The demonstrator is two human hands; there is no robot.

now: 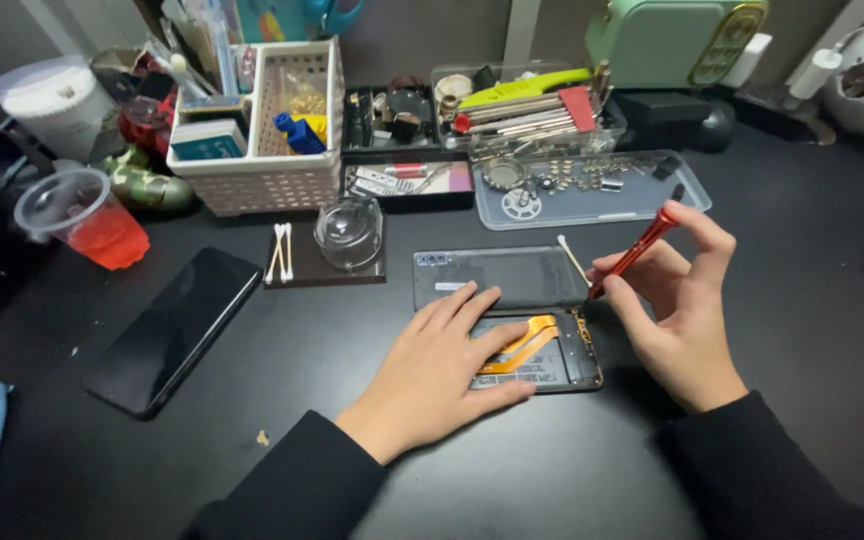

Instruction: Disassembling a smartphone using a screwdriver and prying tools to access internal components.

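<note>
A: What's on the dark worktop?

B: An opened phone lies under both hands, long axis running away from the person. Its clear back cover sits just beyond the fingertips. A second, black phone rests well out past the left hand.

A: And the left hand?

B: Flat and spread, palm down, pressing the near-left part of the opened phone beside the orange flex cable.

A: The right hand?

B: Closed in a narrow pinch around a red screwdriver. The tool slants down and leftward from it, tip at the phone's far right edge. The right hand is nearer that edge. A cotton swab lies just beyond the tip.
</note>
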